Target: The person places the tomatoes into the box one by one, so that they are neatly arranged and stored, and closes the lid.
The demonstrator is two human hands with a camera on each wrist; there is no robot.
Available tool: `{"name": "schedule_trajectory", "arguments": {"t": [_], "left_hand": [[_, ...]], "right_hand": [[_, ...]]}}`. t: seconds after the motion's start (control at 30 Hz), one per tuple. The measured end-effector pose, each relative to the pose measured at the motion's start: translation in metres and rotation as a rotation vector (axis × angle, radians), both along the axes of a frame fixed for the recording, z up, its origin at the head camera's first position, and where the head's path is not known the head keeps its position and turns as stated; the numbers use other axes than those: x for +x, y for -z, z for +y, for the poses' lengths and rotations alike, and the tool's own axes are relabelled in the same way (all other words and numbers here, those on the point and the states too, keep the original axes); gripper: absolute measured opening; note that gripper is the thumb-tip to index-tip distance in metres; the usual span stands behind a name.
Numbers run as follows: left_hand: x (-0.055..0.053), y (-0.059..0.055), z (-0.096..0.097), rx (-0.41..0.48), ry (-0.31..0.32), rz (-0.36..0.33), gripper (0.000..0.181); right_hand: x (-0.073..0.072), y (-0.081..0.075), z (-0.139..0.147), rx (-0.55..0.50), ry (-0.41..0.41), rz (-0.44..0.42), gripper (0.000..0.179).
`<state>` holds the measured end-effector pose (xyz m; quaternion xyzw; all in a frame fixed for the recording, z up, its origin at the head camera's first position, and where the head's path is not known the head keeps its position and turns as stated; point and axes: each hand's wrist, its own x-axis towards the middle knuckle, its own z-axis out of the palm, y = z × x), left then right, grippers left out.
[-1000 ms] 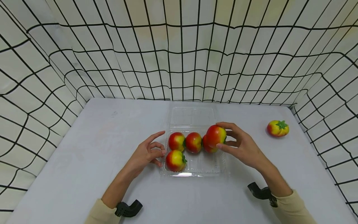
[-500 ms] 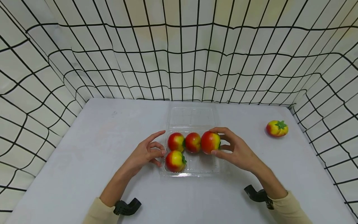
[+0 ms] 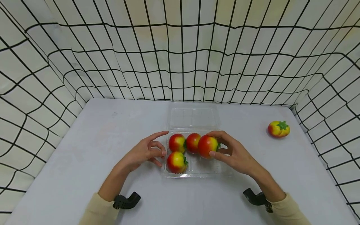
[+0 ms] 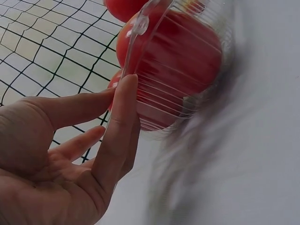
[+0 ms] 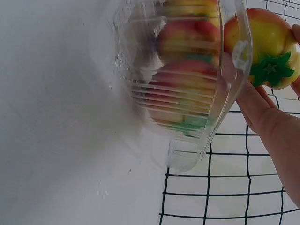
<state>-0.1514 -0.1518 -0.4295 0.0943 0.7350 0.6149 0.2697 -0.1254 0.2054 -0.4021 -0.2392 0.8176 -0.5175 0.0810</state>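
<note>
In the head view, my right hand (image 3: 234,153) grips a red-and-yellow fruit (image 3: 207,146) with a green leafy cap, between thumb and fingers. The right wrist view shows this fruit (image 5: 262,47) above the rim of a clear plastic clamshell box (image 3: 205,170). Inside the box, two fruits of the same kind (image 3: 177,142) (image 3: 193,142) show in the back row, and another (image 3: 177,162) lies at front left. The held fruit hides the back row's right end. My left hand (image 3: 146,151) pinches the box's left rim, as the left wrist view (image 4: 126,93) shows.
One more such fruit (image 3: 278,129) lies on the white table (image 3: 112,131) at the far right. The box's clear lid (image 3: 194,116) lies folded back behind it. Black wire mesh (image 3: 182,62) surrounds the table at the back and sides.
My right hand has moved left and slightly toward me with the held fruit, which now covers the fruit at the back row's right end. The left hand has stayed at the rim.
</note>
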Motion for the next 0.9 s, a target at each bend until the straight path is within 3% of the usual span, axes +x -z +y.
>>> {"name": "schedule_trajectory", "arguments": {"t": [0.43, 0.9], "left_hand": [[-0.002, -0.003, 0.001, -0.001, -0.009, -0.033, 0.077], [0.0, -0.002, 0.001, 0.003, -0.016, -0.03, 0.078]], "right_hand": [[0.007, 0.0, -0.007, 0.058, -0.013, 0.035, 0.063], [0.012, 0.003, -0.013, 0.048, -0.044, -0.017, 0.061]]}}
